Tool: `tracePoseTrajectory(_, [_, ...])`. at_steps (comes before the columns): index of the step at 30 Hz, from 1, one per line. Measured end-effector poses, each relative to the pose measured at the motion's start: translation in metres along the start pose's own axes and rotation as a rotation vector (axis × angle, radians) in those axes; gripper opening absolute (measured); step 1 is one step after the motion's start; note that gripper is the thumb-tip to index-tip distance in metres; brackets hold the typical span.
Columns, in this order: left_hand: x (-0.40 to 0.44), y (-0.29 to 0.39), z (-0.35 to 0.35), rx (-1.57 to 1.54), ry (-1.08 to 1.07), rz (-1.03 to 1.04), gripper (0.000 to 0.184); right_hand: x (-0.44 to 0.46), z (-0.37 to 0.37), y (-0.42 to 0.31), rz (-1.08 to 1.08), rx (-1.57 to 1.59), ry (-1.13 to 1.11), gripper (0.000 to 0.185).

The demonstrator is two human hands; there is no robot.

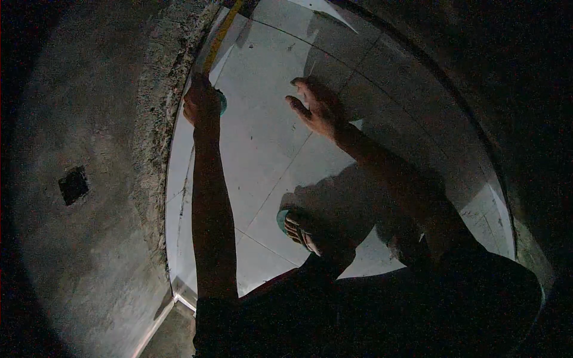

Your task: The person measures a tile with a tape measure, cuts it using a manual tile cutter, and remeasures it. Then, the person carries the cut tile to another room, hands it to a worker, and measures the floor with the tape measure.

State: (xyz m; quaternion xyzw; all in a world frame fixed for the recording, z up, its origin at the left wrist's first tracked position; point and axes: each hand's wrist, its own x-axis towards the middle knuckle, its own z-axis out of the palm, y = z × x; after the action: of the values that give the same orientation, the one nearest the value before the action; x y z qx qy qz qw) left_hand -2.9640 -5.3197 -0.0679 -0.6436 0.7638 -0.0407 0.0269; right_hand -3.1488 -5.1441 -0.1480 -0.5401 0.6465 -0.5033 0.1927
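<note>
Rising to the left of the yellow measuring tape (222, 37), a rough concrete wall (113, 137) had a dark square opening (73, 185) in it, well apart from the tape and lower in the view. The wall's ragged lower edge ran close beside the tape. Next came the left hand (202, 102), at the tape's near end, its grip closed around it; the tape ran from there away from the person, over the pale tiled floor (256, 143). A rounded teal object (223, 102), mostly hidden by the hand, showed just beside that same end. Right of the tape and nearer the person, a foot in a teal sandal (282, 219) stood on the tiles, in deep shadow. Farther right of the tape, well apart from it, was the right hand (319, 110), its grip open, thumb and fingers parted above the tiles; whether it touched them could not be told. Farthest right of the tape, a dark wall (513, 101) bordered the floor.
</note>
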Motion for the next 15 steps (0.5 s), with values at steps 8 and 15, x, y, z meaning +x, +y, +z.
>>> tracePoseTrajectory(8, [0.002,-0.012,0.016,-0.079,0.098,0.047,0.024,0.001,-0.002,0.0,0.029,0.01,-0.053,0.04])
tracePoseTrajectory(15, [0.008,-0.039,0.037,0.024,0.079,0.165,0.025,0.0,-0.001,0.0,0.06,-0.012,-0.084,0.038])
